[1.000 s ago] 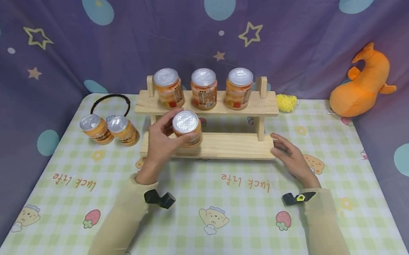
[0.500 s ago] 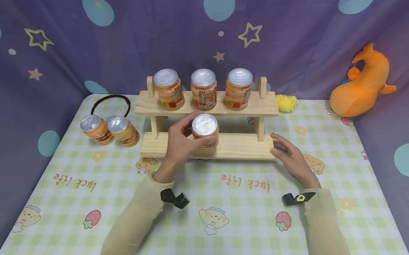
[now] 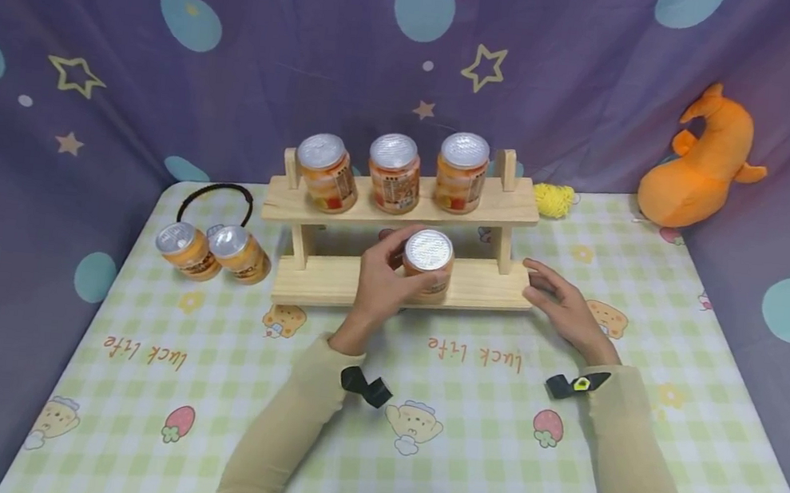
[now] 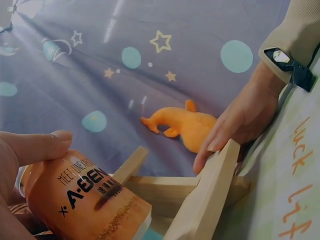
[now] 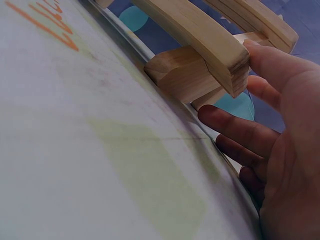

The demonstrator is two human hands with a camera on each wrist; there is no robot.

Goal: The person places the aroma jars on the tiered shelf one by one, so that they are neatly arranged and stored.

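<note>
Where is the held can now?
In the head view, the can in the left hand is near the middle of the lower shelf, left of the right hand.

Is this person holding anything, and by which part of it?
Yes: the left hand grips a can round its side, below the top. The right hand holds nothing, only touching the shelf's end.

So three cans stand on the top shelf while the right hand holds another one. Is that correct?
Not quite: the left hand holds the other can, as the head view shows. The three cans do stand on the top shelf.
</note>
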